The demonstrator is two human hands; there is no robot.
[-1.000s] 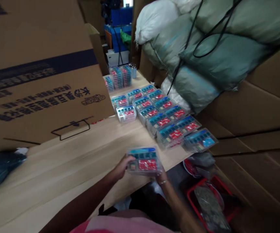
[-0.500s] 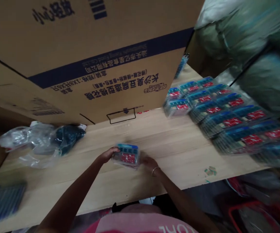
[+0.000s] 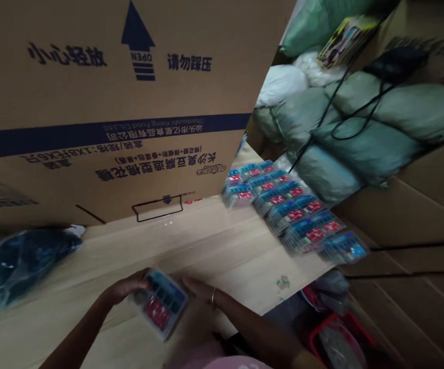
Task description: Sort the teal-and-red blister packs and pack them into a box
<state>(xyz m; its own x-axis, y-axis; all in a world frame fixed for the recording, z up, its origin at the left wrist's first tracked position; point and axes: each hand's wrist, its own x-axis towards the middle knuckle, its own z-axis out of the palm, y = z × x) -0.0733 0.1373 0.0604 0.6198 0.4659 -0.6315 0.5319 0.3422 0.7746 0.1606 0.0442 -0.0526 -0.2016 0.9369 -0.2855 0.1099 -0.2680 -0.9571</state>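
Observation:
A clear plastic pack with a blue-green top part and a red printed area is tilted over the light wooden table, close to my body. My left hand is closed on its left edge, thumb on top. At its upper right edge is my right hand, below which a bracelet circles the wrist. Blur and shadow hide the right fingers, so I cannot tell whether they grip the pack. Similar packs stand in rows on the table's right side.
A tall cardboard carton stands across the back of the table. Crumpled plastic bags lie at the left. Small green and beige scraps are near the front edge. Large stuffed sacks and a red container are off to the right.
My view has swung to the right. The pack in my left hand has turned clockwise and sits lower in view, closer to my body. My right hand is now against or very near its upper edge.

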